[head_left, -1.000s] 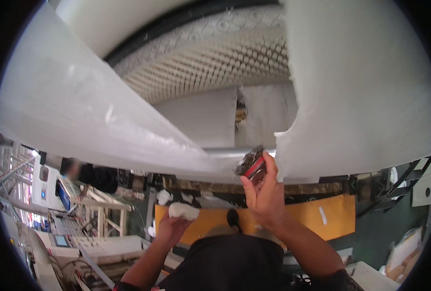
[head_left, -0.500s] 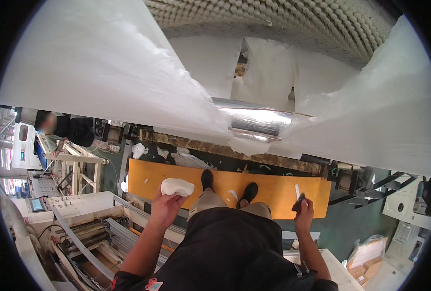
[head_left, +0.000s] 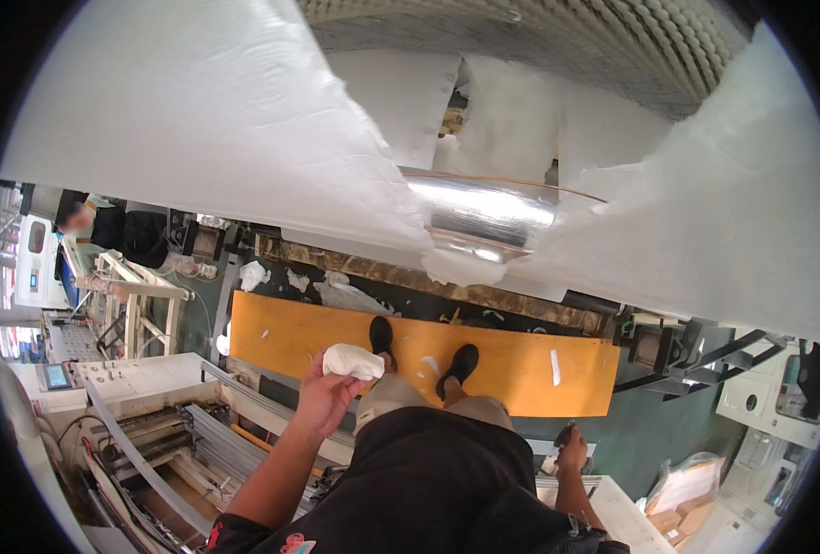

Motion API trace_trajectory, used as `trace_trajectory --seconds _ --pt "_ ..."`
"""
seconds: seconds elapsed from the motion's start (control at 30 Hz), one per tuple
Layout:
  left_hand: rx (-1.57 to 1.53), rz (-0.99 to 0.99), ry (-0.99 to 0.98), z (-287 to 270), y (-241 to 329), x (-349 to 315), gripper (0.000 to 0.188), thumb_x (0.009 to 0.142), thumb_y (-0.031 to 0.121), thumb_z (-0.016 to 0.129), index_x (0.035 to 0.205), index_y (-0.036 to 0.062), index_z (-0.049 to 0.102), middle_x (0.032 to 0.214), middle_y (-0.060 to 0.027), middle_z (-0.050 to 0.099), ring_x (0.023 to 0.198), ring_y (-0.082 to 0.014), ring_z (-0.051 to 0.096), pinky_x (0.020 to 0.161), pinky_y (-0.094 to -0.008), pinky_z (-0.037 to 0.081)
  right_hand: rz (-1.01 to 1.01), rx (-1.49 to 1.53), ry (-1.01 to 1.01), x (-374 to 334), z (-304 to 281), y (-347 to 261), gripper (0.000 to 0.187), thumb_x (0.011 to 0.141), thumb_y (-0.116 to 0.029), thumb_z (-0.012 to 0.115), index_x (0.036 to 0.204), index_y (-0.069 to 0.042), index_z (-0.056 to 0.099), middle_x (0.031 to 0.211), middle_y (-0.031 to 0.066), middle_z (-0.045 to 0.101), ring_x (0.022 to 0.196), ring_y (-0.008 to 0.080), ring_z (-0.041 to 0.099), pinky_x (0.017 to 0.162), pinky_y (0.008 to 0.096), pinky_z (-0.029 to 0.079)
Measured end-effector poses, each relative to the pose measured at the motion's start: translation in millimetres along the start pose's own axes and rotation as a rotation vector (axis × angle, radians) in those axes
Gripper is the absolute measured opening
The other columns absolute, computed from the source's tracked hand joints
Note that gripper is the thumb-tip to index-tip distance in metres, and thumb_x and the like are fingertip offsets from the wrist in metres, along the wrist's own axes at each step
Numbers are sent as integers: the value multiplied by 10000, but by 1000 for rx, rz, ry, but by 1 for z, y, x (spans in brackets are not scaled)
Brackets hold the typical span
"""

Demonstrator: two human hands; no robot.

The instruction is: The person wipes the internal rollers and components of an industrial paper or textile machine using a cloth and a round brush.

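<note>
A folded white wad point(head_left: 353, 361), soft like tissue or cloth, is held in my left hand point(head_left: 325, 397) over the orange platform's near edge. My right hand point(head_left: 572, 451) is lowered near my right side, its fingers closed round a small dark object point(head_left: 563, 435) whose kind I cannot make out. Ahead of me, broad white sheets point(head_left: 179, 120) stretch across to left and right with ragged torn edges. Between them a shiny metal roller point(head_left: 484, 208) is exposed, with a thin reddish strip point(head_left: 521, 182) along its upper edge. Neither hand touches the sheets or the roller.
I stand on an orange platform point(head_left: 290, 337) with paper scraps on it. White scraps point(head_left: 350, 294) lie beyond it. To the left are a machine frame point(head_left: 165, 443) and a person point(head_left: 138, 235). Boxes point(head_left: 682, 517) are at the lower right, near a dark metal bracket point(head_left: 705, 360).
My right hand has dropped back toward my body with the dark object. My left hand has shifted slightly right with the white wad. The whole view has tilted a little.
</note>
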State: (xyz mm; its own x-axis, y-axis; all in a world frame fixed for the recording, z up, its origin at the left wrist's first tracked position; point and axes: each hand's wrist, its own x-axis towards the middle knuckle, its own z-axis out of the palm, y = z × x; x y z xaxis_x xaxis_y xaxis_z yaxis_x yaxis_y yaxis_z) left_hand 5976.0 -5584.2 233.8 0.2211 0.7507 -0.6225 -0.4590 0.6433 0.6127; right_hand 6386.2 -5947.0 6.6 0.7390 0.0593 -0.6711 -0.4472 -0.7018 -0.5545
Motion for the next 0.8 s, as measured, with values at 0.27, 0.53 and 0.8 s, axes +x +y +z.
trace_trajectory --seconds 0.27,0.53,0.8 --pt "-86 26 9 -26 -10 -4 405 941 -71 530 1327 47 494 1311 -190 604 1247 -375 611 1057 -524 529 -73 8 -78 -25 21 -80 404 961 -470 667 827 -97 590 687 2 544 587 97 482 501 298 375" --pt "-76 12 13 -30 -7 -4 467 936 -42 563 1382 55 461 1322 -173 578 1258 -366 593 1095 -529 490 -154 -283 -37 -22 39 -82 506 946 -458 670 1012 44 692 867 122 706 760 191 649 689 359 513" --pt "-97 47 76 -40 -3 -8 407 938 -43 558 1329 47 489 1326 -208 597 1240 -390 613 1067 -531 519 -264 -436 -67 -33 39 -72 503 936 -445 684 1012 52 684 865 156 727 755 231 693 712 371 546"
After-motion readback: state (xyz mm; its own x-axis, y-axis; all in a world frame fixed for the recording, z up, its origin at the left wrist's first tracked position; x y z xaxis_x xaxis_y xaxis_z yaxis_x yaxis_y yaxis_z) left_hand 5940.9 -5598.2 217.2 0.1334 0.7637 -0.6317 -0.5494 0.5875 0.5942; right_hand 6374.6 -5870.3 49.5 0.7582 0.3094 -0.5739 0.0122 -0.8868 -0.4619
